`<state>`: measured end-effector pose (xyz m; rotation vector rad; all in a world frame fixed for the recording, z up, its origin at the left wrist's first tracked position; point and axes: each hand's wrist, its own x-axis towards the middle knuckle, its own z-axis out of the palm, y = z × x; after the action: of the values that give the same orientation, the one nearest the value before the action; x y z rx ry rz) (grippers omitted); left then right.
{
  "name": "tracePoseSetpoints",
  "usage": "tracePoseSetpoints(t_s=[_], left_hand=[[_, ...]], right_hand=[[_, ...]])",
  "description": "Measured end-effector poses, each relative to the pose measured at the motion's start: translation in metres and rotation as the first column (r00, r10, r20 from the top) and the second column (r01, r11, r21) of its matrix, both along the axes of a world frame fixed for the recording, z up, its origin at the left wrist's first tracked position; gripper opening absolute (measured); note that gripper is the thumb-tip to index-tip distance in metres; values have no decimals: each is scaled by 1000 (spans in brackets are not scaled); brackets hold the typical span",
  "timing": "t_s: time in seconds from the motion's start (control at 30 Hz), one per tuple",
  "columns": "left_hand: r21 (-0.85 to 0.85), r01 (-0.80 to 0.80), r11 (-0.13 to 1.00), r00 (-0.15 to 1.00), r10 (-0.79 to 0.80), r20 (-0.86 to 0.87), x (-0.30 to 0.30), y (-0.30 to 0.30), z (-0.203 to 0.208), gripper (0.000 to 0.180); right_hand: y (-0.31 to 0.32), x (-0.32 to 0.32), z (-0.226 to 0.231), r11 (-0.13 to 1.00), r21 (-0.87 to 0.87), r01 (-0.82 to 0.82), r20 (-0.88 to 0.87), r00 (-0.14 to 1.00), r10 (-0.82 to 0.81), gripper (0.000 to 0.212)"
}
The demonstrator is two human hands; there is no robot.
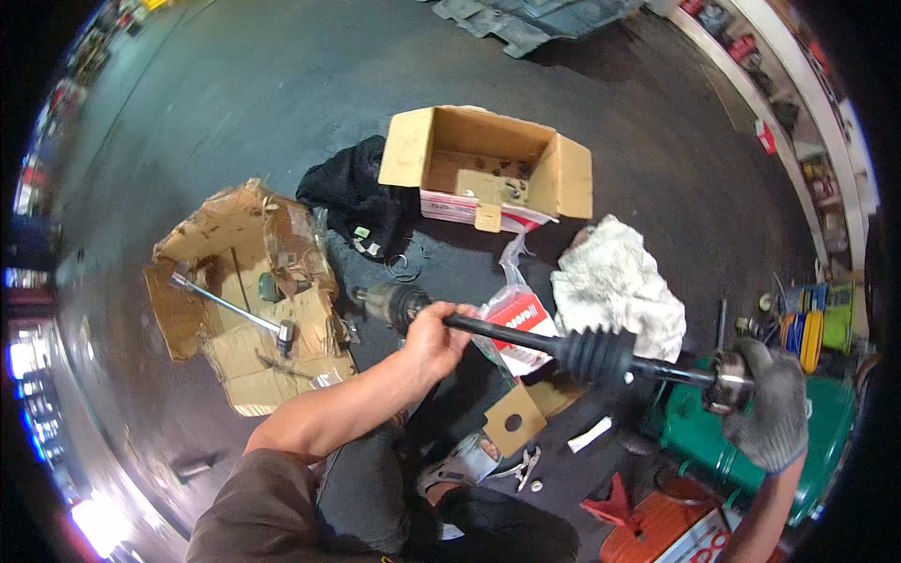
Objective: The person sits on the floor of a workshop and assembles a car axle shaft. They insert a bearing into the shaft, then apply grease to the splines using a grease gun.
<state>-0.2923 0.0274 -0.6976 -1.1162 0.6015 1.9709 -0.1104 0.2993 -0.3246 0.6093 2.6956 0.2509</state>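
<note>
A car drive shaft (507,332) runs across in front of me, its right end a little nearer. My bare left hand (439,340) is wrapped round the black bar, just right of the small rubber boot (410,303). At the far left end is a metal joint housing (375,302). A larger ribbed boot (596,355) sits mid-right on the bar. My right hand (768,408), in a grey glove, grips the bare metal joint (727,380) at the right end; its fingers partly cover that joint. Beneath the shaft lies a red and white box (519,324).
Left lies a torn cardboard box (230,230) with a hammer (282,333) on it. Farther off stand an open carton (572,178) and a black cloth (343,183). White rags (615,272) lie beyond the boot. A green metal case (817,422) and red stand (615,502) are at right.
</note>
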Motion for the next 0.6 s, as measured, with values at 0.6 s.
tracePoseSetpoints(t_s=[0.6], left_hand=[[-139,169,976,985,-162,63,53,-101,17,16]], right_hand=[[-4,-17,-10,970,-232,-66,186,976,111,68]])
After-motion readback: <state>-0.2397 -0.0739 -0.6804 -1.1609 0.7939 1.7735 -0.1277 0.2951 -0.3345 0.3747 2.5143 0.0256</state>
